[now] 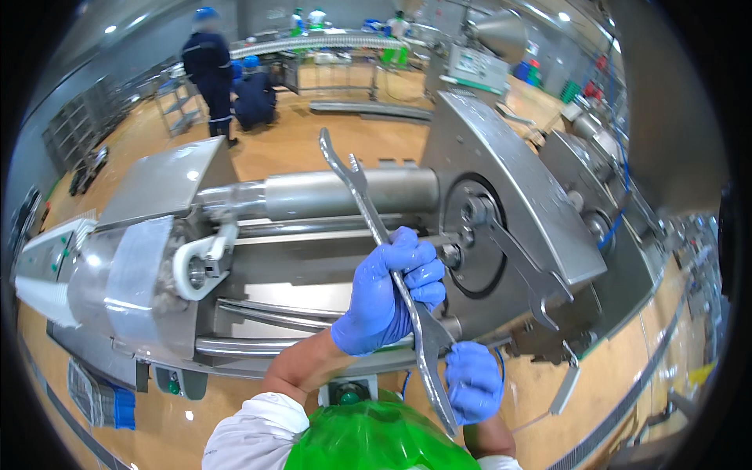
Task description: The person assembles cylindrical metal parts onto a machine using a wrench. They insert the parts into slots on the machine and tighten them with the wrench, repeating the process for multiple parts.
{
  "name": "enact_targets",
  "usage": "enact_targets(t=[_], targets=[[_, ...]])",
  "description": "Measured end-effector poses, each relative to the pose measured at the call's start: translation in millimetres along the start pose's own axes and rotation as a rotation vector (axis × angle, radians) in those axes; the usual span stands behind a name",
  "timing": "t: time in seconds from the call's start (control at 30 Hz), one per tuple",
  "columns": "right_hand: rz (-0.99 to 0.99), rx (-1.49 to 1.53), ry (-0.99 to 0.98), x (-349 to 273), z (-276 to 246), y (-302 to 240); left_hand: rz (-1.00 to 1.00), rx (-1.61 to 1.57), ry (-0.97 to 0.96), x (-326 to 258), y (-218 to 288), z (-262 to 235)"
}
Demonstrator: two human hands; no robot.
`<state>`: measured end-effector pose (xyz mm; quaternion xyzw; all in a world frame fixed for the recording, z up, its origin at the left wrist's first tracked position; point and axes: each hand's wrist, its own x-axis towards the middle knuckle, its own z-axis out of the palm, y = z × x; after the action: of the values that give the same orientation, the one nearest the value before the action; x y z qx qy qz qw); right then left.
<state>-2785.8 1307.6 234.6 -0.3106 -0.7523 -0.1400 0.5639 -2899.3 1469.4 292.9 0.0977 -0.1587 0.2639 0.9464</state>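
Observation:
My left hand (394, 286), in a blue glove, is wrapped around the shaft of a long metal open-end wrench (374, 219). The wrench stands slanted, with one forked end up and the other down by my right hand (473, 381). That gloved hand is closed in a fist beside the lower jaw; whatever it may hold is hidden. Behind them lies a steel machine with a thick cylinder (352, 196) and long rods. A second wrench (526, 262) rests against the round fitting (475, 211) in the right-hand housing, its forked end pointing down and outward.
A white ring-shaped bracket (190, 270) sits on the machine's left part. Steel housing panels (501, 172) rise at the right, with a blue hose (623, 184) beyond. Two people in dark blue (211, 74) are in the back left, near a conveyor (321, 45). A blue crate (124, 407) stands low left.

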Motion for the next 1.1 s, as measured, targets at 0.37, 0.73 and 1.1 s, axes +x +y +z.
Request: enact_targets(t=[0.37,0.73,1.1], targets=[[0.172,0.351,0.575,41,-70,-50,-0.492,0.419,0.252,52,-83,24],[0.502,0.513,0.494,136,-132,-24,-0.599,0.673,0.106,102,-87,-9],[0.628,0.634,0.426,177,-122,25,-0.59,0.686,-0.044,128,-58,-24]])
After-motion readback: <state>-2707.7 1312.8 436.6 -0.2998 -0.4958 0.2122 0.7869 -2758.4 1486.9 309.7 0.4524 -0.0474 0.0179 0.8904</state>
